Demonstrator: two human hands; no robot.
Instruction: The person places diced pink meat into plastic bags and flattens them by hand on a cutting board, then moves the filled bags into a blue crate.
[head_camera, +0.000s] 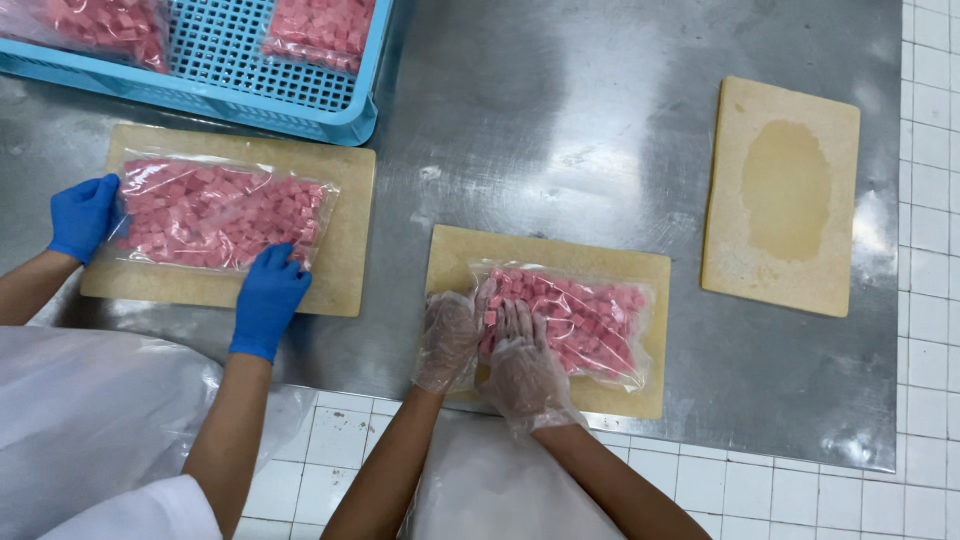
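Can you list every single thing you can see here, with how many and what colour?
Clear plastic bag of pink cubes: one, on the middle board, under the person's hands.
Second clear bag of pink cubes: one, on the left board, held by a co-worker's blue-gloved hands.
Tan cutting boards: three; left, middle, right one bare with a darker patch.
Blue plastic crate: one, top left, holding two more bags of pink cubes.
Steel table: one, grey.
White tiled floor: bottom and right.
Left hand: clear glove, at the bag's left end.
Right hand: clear glove, flat on the bag.
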